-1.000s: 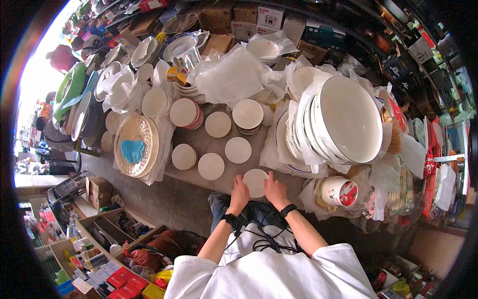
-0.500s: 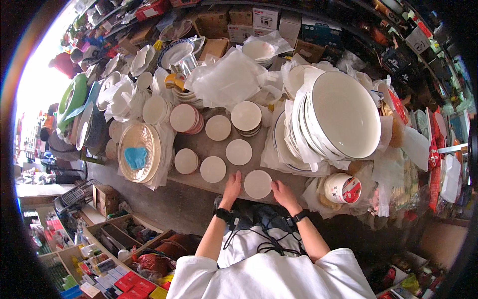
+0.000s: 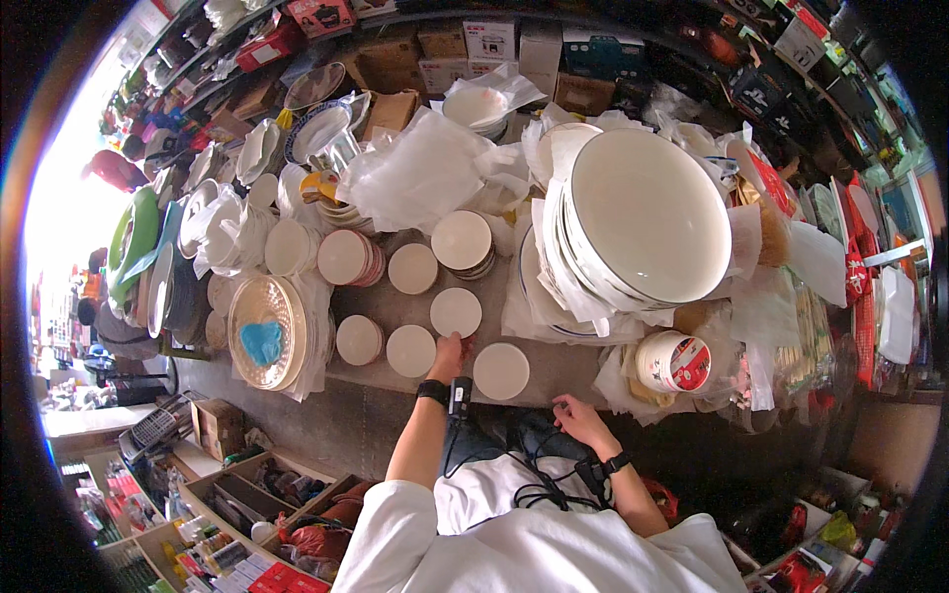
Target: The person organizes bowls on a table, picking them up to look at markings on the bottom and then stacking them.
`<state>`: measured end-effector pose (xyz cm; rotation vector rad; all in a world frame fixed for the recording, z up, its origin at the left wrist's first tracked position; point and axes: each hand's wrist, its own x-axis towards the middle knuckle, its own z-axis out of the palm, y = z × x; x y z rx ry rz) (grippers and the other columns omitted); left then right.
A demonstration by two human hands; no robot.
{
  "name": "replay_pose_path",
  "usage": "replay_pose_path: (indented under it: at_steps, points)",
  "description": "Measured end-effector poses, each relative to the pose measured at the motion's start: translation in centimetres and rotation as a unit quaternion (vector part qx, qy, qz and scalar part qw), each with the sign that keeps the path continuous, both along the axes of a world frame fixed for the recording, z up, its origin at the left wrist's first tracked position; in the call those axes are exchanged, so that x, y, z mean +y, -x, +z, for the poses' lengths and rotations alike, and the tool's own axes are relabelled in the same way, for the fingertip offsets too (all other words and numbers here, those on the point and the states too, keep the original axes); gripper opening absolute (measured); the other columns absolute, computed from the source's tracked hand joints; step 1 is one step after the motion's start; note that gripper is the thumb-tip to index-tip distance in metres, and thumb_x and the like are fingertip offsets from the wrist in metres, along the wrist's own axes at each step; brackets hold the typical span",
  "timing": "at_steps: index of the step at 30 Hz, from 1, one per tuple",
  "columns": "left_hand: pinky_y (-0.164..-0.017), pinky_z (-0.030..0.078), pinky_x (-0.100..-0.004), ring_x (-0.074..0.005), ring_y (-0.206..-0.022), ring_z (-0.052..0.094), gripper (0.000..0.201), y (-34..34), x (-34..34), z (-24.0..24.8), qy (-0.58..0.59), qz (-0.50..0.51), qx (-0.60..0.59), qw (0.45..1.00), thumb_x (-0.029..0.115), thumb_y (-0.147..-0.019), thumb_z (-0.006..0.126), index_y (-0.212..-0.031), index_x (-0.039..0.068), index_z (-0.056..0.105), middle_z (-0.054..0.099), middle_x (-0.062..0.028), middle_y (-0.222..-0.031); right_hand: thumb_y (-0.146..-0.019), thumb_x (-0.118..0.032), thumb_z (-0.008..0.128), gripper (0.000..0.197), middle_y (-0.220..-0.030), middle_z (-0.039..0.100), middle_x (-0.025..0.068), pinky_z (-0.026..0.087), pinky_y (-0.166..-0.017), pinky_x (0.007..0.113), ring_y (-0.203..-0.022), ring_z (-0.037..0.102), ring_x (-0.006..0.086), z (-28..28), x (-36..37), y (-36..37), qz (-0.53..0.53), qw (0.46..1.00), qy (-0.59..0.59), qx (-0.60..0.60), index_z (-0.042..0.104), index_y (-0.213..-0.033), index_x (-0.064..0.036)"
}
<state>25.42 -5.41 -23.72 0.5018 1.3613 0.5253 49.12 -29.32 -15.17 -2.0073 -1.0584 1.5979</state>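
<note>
Left hand (image 3: pixel 450 356) stretched forward at white dish (image 3: pixel 456 311), grip unclear; right hand (image 3: pixel 585 425) nearer body, grip apart.

A Busy Counter (image 3: pixel 570 370)

The top is grey-brown. Near its front edge sits a round white dish (image 3: pixel 501 372). Behind it, a bit left, is a second white dish (image 3: pixel 456 308). Farther left are a third dish (image 3: pixel 410 348) and a small pile of dishes (image 3: pixel 357 339). Behind those stand a pile with red edges (image 3: pixel 342 257), a pale pile (image 3: pixel 412 268) and a taller pile (image 3: pixel 462 239). Cream plates (image 3: pixel 263 297) lean on the left. On the right, big white bowls (image 3: pixel 647 217) tip sideways in a stack, with white paper (image 3: pixel 515 314) under them.
</note>
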Motion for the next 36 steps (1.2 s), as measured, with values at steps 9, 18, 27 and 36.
replay_pose_path:
  at_steps: [9,18,27,36]
  points:
    - [-0.059,0.041,-0.0269,-0.0119,-0.066,0.053,0.026,2.5,-4.9,13.2,-0.042,-0.024,-0.055,0.997,0.026,-0.095,0.047,-0.091,0.002,0.058,0.058,-0.0038,-0.076,-0.098,-0.013,0.057,0.026,-0.079,0.069,0.0081,0.052,-0.063,0.028,-0.068,0.065,0.0132,2.4,3.2,-0.4,-0.019,0.989,-0.149,0.013,0.058,-0.121,-0.0016]
    - [-0.055,0.038,-0.026,-0.0113,-0.061,0.051,0.033,5.3,-9.2,19.8,-0.002,-0.2,-0.155,0.968,0.033,-0.1,0.047,-0.095,0.005,0.065,0.06,0.0015,-0.076,-0.089,-0.009,0.072,0.071,-0.142,0.046,0.0068,0.046,-0.102,0.033,-0.125,0.051,0.0171,12.5,10.1,3.0,0.058,0.912,-0.206,0.35,0.034,-0.149,-0.011]
    - [-0.084,0.046,-0.0262,-0.0132,-0.097,0.057,0.04,4.7,-9.8,21.2,0.059,-0.299,-0.018,0.952,0.026,-0.091,0.063,-0.118,-0.002,0.058,0.063,-0.0057,-0.108,-0.076,-0.011,0.085,0.106,-0.154,0.031,0.0093,0.032,-0.115,0.04,-0.14,0.033,0.0212,13.8,9.7,3.6,0.092,0.871,-0.191,0.443,0.016,-0.157,-0.0148]
    - [-0.099,0.045,-0.0282,-0.0143,-0.115,0.056,0.061,1.6,-11.0,22.9,-0.016,-0.192,-0.186,0.964,0.021,-0.095,0.064,-0.145,0.0,0.039,0.056,-0.0072,-0.13,-0.071,-0.018,0.089,0.105,-0.155,0.032,0.0102,0.032,-0.116,0.041,-0.141,0.035,0.0249,15.7,7.6,4.3,0.054,0.904,-0.303,0.297,0.024,-0.153,-0.0105]
